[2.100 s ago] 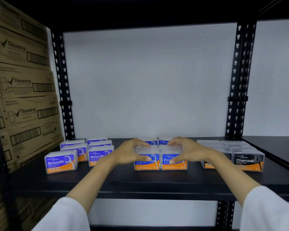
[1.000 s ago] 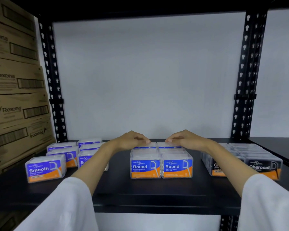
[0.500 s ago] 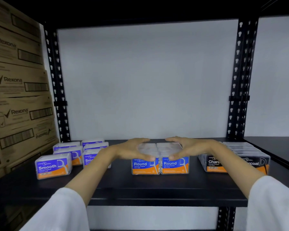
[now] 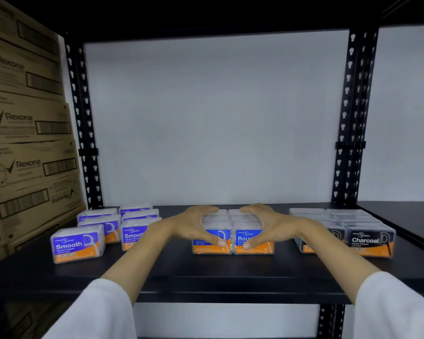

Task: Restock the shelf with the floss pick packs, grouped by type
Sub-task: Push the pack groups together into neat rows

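Observation:
Three groups of clear floss pick packs stand on the black shelf (image 4: 206, 272). Blue-and-orange Smooth packs (image 4: 77, 245) are at the left, Round packs (image 4: 262, 248) in the middle, black Charcoal packs (image 4: 370, 243) at the right. My left hand (image 4: 194, 228) spans the left row of Round packs, thumb on the front label and fingers curled over the rear pack. My right hand (image 4: 267, 228) holds the right row the same way. Both hands hide part of the Round labels, and my right forearm covers a front Charcoal pack.
Stacked Rexona cardboard boxes (image 4: 22, 143) fill the left side beyond the perforated black upright (image 4: 83, 143). A second upright (image 4: 350, 143) stands at the right, with another black shelf (image 4: 406, 216) beyond it. A white wall backs the shelf.
A second ago both hands rested on the rear Round packs with the front labels showing. They have come forward, and the thumbs now press the front faces.

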`<state>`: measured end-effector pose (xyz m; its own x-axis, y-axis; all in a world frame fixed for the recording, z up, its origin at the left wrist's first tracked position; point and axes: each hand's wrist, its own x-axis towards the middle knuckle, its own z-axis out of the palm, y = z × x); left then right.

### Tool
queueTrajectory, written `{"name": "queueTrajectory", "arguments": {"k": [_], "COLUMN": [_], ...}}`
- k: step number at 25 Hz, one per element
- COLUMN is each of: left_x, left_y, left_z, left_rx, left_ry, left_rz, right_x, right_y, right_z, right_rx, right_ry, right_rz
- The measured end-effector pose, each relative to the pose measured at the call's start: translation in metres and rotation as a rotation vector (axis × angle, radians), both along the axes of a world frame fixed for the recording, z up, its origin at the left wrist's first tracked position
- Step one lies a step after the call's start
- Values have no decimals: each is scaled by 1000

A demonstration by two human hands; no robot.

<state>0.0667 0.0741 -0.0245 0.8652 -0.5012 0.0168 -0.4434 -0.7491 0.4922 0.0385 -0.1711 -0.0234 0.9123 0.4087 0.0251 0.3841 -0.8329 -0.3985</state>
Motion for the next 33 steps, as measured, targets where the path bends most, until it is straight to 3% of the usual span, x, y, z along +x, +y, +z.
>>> {"name": "queueTrajectory", "arguments": {"k": [12,18,24,29,33], "left_x": [-6,-39,-78,-96,-99], "left_y": [1,33,116,196,230], "left_z": [4,9,11,-2,-17], "left_rx": [156,-197,-208,-60,10], "left_ry": [-55,-174,-446,-513,-463], "left_rz": [23,121,257,511,573], "right_x": [-6,-29,-39,-34,-22], "right_y": [1,33,116,188,222], "right_z": [4,18,17,5,-6], "right_rx": [5,186,372,334,142], "right_ry": [6,-119,-292,-325,-409], "right_rz": [15,18,128,213,152]}}
